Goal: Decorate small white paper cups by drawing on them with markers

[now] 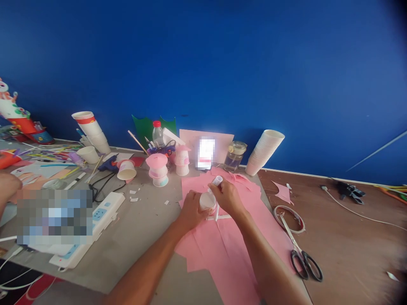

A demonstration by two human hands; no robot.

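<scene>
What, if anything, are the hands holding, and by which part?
Left hand: a white paper cup, by its side. Right hand: a white cylinder, by its side, grip partly hidden.

Scissors, tape block right; gap between power strip, pink paper.

Craft workspace: scissors, pink paper

Left fingers hold a cup, right fingers a roll; pink paper lies beneath them, scissors to their right.
</scene>
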